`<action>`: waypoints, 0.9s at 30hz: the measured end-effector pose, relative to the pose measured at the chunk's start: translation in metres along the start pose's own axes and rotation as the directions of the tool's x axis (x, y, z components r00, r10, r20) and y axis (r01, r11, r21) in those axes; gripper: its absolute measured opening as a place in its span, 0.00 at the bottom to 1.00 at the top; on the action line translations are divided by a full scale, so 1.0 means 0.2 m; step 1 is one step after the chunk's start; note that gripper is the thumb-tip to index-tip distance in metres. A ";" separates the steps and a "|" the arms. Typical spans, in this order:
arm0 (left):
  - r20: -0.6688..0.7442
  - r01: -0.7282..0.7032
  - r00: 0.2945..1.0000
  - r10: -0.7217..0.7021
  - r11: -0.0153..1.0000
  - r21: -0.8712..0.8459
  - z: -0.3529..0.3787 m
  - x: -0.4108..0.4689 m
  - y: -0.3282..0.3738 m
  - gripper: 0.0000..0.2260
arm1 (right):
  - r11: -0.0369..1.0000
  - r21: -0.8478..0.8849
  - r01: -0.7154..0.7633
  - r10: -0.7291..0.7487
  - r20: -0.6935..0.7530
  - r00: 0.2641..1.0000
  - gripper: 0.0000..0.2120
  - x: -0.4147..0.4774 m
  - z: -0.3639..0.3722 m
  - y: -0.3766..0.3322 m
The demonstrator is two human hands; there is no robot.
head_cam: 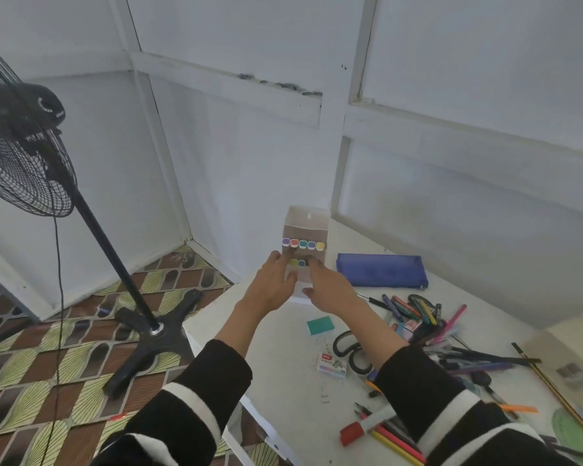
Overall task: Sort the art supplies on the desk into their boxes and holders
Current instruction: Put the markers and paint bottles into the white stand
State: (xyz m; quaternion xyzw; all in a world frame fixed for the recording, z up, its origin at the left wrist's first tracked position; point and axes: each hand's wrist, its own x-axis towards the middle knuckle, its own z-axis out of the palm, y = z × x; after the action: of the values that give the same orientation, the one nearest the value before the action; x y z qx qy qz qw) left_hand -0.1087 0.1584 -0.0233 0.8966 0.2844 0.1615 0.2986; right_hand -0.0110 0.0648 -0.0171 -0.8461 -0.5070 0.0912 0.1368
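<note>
Fingers (276, 260) of the left hand (273, 287) and the right hand (329, 289) grip the lower part of a clear marker pack (305, 230), one hand on each side, holding it upright at the far corner of the desk (283, 391). Just right of it lies a blue pouch (381, 269). Nearer lie scissors (350, 348) and a pile of pens (435, 324).

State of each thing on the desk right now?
box: upright, held by both grips
left grip: holds box's left side
right grip: holds box's right side
pouch: flat on desk
scissors: flat, blades hidden
red marker: capped, flat
pens: loose pile
</note>
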 end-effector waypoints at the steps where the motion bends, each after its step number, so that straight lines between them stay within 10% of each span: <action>1: -0.030 0.009 1.000 -0.008 1.000 0.010 0.01 0.00 0.00 0.21 | 1.000 -0.026 0.007 -0.007 -0.011 1.000 0.28 0.00 0.00 0.00; 10: -0.591 -0.157 0.794 0.142 0.987 0.026 0.20 -0.17 0.13 0.16 | 0.992 0.127 0.014 0.022 -0.277 0.961 0.18 -0.44 -0.03 0.15; 19: 0.061 -0.528 0.809 0.584 0.769 -0.361 0.72 -0.36 0.60 0.09 | 0.622 0.532 -0.575 0.776 -0.318 0.545 0.12 -1.33 -0.10 0.73; 27: 0.566 -0.611 0.399 0.721 0.669 -0.423 1.17 -0.66 1.04 0.13 | 0.269 0.582 -0.767 0.955 -0.264 0.134 0.11 -2.02 -0.01 0.93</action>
State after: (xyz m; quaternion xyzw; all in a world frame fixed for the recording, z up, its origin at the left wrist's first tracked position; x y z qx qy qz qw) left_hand -0.0190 -0.1627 -0.0878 0.8992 -0.2455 -0.0614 0.3569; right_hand -0.0451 -0.3764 -0.0700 -0.9261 0.1764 -0.0298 0.3322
